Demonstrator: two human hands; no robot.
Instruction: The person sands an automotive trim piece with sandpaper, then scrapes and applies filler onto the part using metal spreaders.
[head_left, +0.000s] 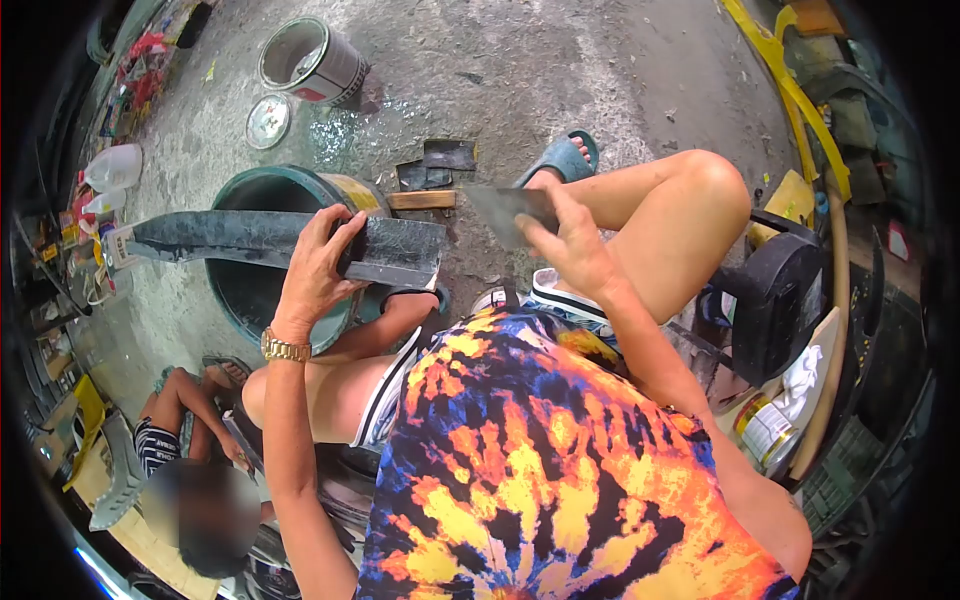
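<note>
My left hand [322, 250] grips a long dark trim panel [215, 235] with a wet-looking surface, fingers over its top edge. The panel lies roughly level across a dark green tub [226, 290], whose inside is partly hidden by it. Between the thumb and fingers of my right hand [572, 240] is a thin dark grey sheet [500, 212], blurred, that looks like sandpaper. This hand is apart from the panel, to its right. On the floor between my feet are a wooden stick [422, 200] and dark sheet pieces [450, 154].
A paint can [335, 70] and a round lid [268, 122] stand ahead on the wet concrete. Another person [185, 415] sits at lower left. Plastic jugs [115, 168] are at left. A black machine-like object [775, 300], a tin [766, 432] and yellow parts [790, 90] line the right.
</note>
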